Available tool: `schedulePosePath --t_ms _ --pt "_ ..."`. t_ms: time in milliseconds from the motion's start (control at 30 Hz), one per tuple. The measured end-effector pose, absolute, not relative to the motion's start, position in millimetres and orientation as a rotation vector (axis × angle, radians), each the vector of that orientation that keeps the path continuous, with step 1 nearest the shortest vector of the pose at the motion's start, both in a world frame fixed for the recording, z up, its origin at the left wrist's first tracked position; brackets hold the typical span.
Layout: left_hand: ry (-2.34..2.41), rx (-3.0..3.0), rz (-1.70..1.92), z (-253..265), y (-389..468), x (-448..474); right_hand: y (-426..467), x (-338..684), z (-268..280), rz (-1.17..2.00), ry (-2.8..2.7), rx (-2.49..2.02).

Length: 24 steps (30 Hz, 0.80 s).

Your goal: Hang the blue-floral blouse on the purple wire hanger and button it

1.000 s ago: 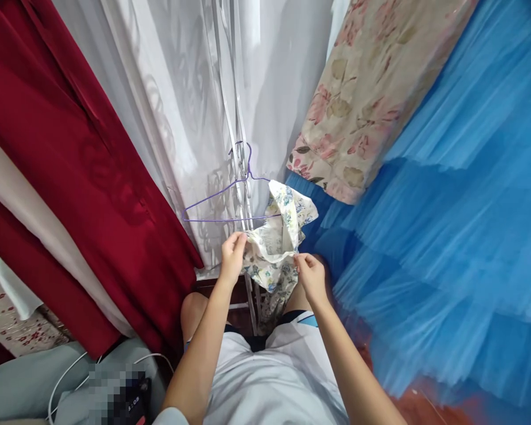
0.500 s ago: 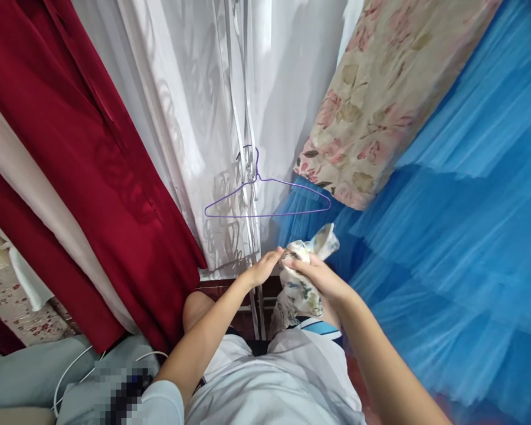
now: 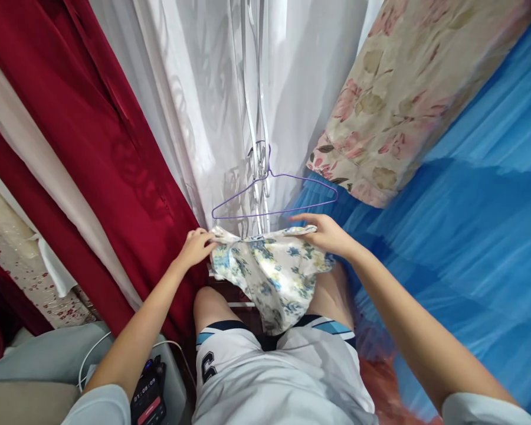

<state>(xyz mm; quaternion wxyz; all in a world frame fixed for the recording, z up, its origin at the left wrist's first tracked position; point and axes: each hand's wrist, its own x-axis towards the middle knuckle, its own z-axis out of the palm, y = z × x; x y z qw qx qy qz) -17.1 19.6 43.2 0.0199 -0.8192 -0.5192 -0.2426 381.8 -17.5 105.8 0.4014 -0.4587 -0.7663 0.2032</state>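
A small white cloth garment with a blue, yellow and green floral print (image 3: 277, 271) is stretched between my two hands, its lower part hanging over my lap. My left hand (image 3: 195, 248) pinches its upper left corner. At the upper right corner, my right hand (image 3: 325, 235) grips the edge between thumb and fingers, with the index finger extended. Just above the garment hangs a bare purple hanger (image 3: 274, 209), hooked on a white metal rack (image 3: 253, 118). The exact kind of garment cannot be told.
Red drapes (image 3: 128, 159) and white fabric (image 3: 186, 106) hang at left and centre. A floral cloth (image 3: 376, 118) and a blue tulle dress (image 3: 478, 236) hang at right. A phone (image 3: 148, 398) with a white cable lies on a grey surface at lower left.
The floral garment was bunched in my right hand and now hangs spread out. My left hand has moved left and taken its other corner. The hanger stays on the rack.
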Motion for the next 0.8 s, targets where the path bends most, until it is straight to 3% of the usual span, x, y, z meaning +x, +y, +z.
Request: schedulePosePath --t_ms 300,467,600,800 --pt "-1.223 -2.526 -1.203 133.0 26.7 11.2 35.9 344.7 88.5 0.116 -2.04 -1.311" --pt "-1.273 -2.482 -1.371 137.2 26.6 65.3 13.6 350.7 76.3 0.151 -2.022 -1.192" --pt "-1.35 -2.312 -1.569 133.1 30.0 82.3 2.4 383.0 73.3 0.116 -1.634 -1.145" --pt "-1.347 -2.256 -1.617 134.4 25.4 83.2 27.2 431.6 102.8 0.031 -1.602 -1.31"
